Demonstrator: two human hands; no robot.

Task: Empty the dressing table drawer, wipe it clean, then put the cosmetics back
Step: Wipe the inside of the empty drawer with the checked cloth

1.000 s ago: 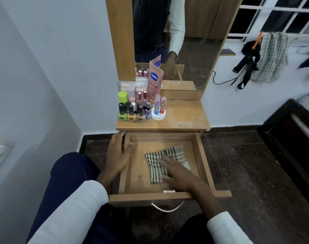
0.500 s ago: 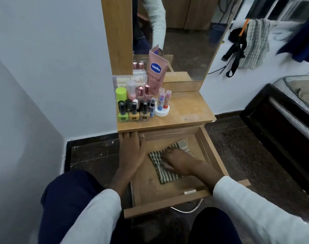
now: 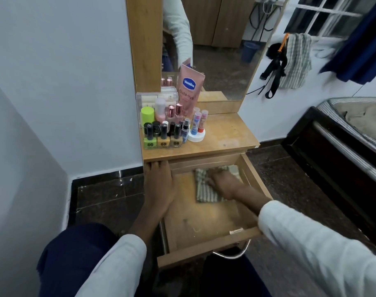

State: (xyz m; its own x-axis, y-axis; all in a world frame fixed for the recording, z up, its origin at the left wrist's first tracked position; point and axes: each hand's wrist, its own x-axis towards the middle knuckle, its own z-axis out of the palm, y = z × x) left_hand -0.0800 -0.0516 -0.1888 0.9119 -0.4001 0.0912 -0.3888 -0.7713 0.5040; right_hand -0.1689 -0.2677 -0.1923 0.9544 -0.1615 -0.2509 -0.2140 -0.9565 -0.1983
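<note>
Cosmetics [image 3: 172,127] crowding tabletop's [image 3: 225,133] left side; hanging towel [image 3: 297,61], perhaps bed [image 3: 354,129], rightward.

The pink tube [image 3: 188,91] reads "Vaseline" and "Gluta-Hya".

Dim, cool indoor light with soft, faint shadows. The dark floor [image 3: 109,196] at lower left carries small bright glints. Motion blur smears the right hand [image 3: 224,185] and the curtain [image 3: 358,50] at upper right. Wide-angle distortion bends the mirror frame [image 3: 144,43] and the walls toward the frame's edges.
</note>
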